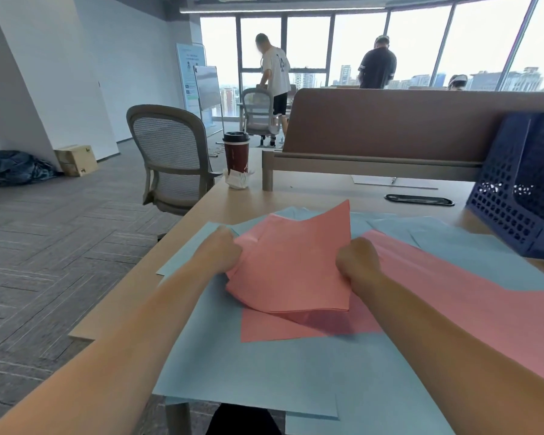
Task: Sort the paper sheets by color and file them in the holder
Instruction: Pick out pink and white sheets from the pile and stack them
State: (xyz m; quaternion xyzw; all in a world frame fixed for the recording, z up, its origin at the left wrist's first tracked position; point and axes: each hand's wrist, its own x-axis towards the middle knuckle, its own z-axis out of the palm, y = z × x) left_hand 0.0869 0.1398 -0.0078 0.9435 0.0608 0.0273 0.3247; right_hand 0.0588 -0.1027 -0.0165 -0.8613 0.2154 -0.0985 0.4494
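**Step in hand: gathering the pink sheets into one stack.**

We held the pink stack (296, 262) just above the desk (123, 309) by its two sides, with the left hand (223, 252) and right hand (358, 262) each closed on an edge. The fingers sat behind the paper, so the grip appeared firm but was not fully visible. Loose pink sheets (453, 293) and blue sheets (264, 365) lay mixed beneath. The holder (522, 189) stood at far right, well apart. We judged that the next move called for squaring the stack, collecting the remaining pink sheets, then filing them rightward.
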